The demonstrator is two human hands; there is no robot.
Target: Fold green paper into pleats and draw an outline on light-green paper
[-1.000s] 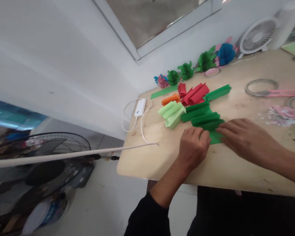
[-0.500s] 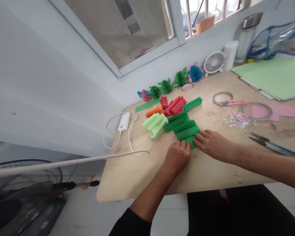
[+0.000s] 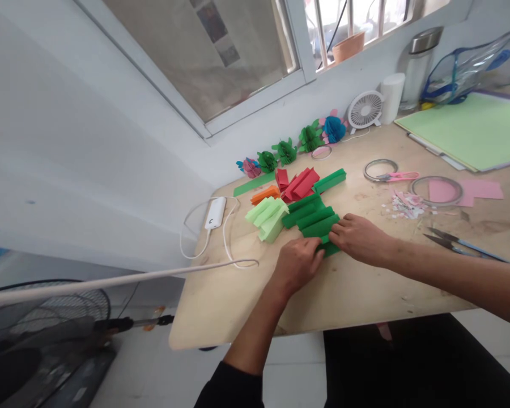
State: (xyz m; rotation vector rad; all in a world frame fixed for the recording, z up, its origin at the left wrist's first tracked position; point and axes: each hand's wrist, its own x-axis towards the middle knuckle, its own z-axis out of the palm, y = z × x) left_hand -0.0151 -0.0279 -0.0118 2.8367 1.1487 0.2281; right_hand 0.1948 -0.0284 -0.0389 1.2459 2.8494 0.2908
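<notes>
A strip of dark green paper (image 3: 331,249) lies at the near end of the green folded pieces, gripped from both sides. My left hand (image 3: 298,262) pinches its left end, fingers curled. My right hand (image 3: 359,238) pinches its right end, fingers bent over the edge. Just beyond are pleated dark green papers (image 3: 318,222). Light green pleated paper (image 3: 268,217), an orange folded piece (image 3: 265,195) and red folded pieces (image 3: 301,183) lie to the left and behind. Another green folded strip (image 3: 330,180) rests beyond the pleated pile.
Scissors (image 3: 454,242), paper scraps (image 3: 408,205), metal rings (image 3: 380,170) and pink paper (image 3: 480,190) lie to the right. Paper figures (image 3: 285,152) and a small fan (image 3: 365,110) line the wall. A power bank (image 3: 215,213) with a cable sits at the left.
Both hands have moved slightly up and left with the green strip's edge. The strip's near edge now looks raised and folded between the fingers. The view has shifted a little.
</notes>
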